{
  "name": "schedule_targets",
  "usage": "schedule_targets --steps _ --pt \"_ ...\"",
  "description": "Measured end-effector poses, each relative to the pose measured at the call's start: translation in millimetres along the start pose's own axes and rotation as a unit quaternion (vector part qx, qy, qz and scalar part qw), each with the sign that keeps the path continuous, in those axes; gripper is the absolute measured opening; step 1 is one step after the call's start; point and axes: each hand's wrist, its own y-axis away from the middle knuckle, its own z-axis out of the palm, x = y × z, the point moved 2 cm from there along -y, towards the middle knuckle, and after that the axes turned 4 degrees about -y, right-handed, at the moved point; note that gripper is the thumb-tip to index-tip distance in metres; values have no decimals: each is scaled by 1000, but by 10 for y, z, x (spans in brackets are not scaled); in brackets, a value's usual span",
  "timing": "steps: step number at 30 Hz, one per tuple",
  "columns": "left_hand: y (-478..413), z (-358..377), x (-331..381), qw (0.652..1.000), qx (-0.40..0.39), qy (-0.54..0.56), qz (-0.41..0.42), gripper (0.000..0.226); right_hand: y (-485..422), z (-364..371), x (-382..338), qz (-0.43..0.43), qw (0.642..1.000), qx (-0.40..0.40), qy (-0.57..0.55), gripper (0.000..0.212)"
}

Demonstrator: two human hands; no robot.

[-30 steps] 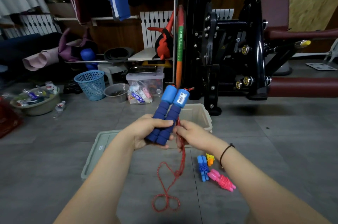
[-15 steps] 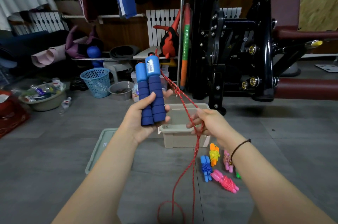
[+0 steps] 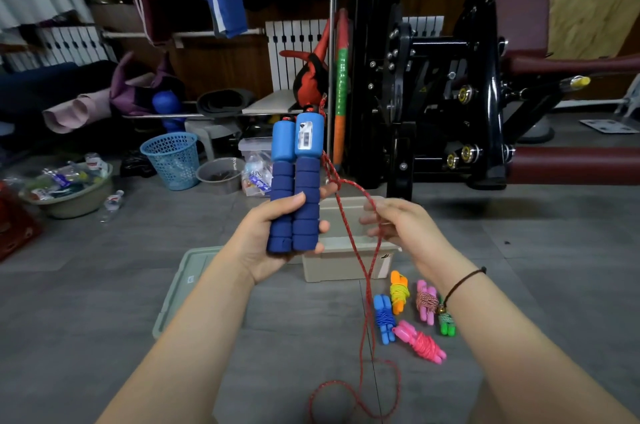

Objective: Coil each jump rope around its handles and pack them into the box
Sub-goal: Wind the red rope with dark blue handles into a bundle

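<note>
1. Floor, left of centre: a grey-green plastic lid (image 3: 180,292) lies flat, partly hidden behind the left forearm.

2. The left hand (image 3: 263,243) is clamped round the lower part of 2 blue foam-gripped handles (image 3: 298,181), held upright side by side. The right-hand handle carries a small counter window near its top.

3. A red braided cord (image 3: 350,236) leaves the handle tops, runs down to the right and ends in slack loops on the floor. No turns are on the handles yet.

4. Behind the cord, an open beige plastic box (image 3: 332,267) stands on the floor.

5. The right hand (image 3: 408,229) has its fingers curled round the cord. They are blurred, so firmness of grip cannot be told.

6. Right of the box: 5 small coiled ropes (image 3: 420,342) lie on the floor, not yet packed.

Handling assessment: the cord looks light, limp and prone to tangle. The foam should give a soft, non-slip hold. Recommend holding the handles low, keeping the upper foam free, and feeding the cord under light tension close to the handles.
</note>
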Motion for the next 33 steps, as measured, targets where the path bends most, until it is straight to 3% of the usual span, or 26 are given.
schedule_targets --steps 3,8,11,17,21,24,28,30,33 --pt "-18 -11 3 1000 -18 -7 -8 42 69 14 -86 -30 998 -15 -46 22" --pt "35 44 27 997 11 -16 -70 39 151 125 -108 -76 992 -88 44 38" --pt "69 69 5 993 -10 -41 -109 40 179 244 -119 -133 981 -128 53 41" --pt "62 -6 -55 984 -58 -111 -124 45 150 322 -96 -91 995 -31 5 24" --pt "91 -137 -28 975 -64 -170 -127 52 110 287 -116 -102 992 -27 76 8" --pt "132 -324 61 972 -40 -208 -105 51 61 191 -139 -112 991 8 68 17" --pt "203 -587 118 932 -17 -342 -115 72 72 104 -188 -123 992 -29 -14 22" --pt "226 -690 127 916 11 -382 -120 62 115 128 -211 -93 989 -82 -83 24" --pt "224 -735 158 874 71 -470 -104 50 156 183 -224 -59 987 -129 -81 25"
